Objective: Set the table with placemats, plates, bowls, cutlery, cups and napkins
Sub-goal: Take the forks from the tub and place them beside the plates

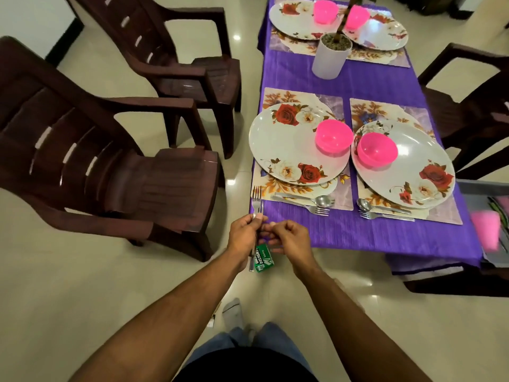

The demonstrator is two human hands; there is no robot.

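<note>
Forks (256,205), shiny steel with long tines, stand upright in the left hand (243,234), its grip curled round their handles at the near corner of the purple-clothed surface (371,235). The right hand (287,237) is curled just beside it; what it pinches I cannot tell. A green packet (263,258) shows below both hands.

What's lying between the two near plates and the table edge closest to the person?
In the head view, a spoon and fork pair lies below each near plate: one pair on the left placemat, another on the right, then bare purple cloth.
</note>
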